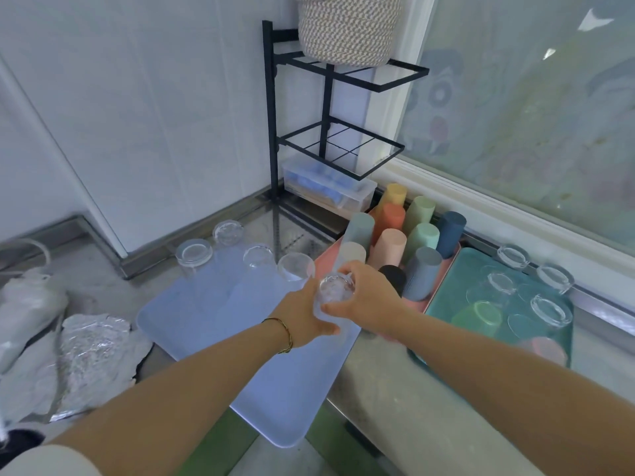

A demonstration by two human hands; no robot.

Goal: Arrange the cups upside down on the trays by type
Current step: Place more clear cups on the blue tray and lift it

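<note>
Both hands meet over the right edge of the pale blue tray (247,355). My left hand (302,321) and my right hand (364,304) both grip one clear glass (335,290), held base up between them. Several clear glasses (194,254) stand upside down along the blue tray's far edge. The pink tray (324,259) holds several coloured plastic cups (388,249) upside down. On the teal tray (460,269) are clear glasses (549,309), a green cup (477,317) and a pink cup (546,350).
A black wire rack (330,97) with a woven basket (347,29) stands in the corner, a clear plastic box (326,187) under it. Crumpled foil (89,355) and a white bag (24,304) lie at the left. A window (532,115) runs along the right.
</note>
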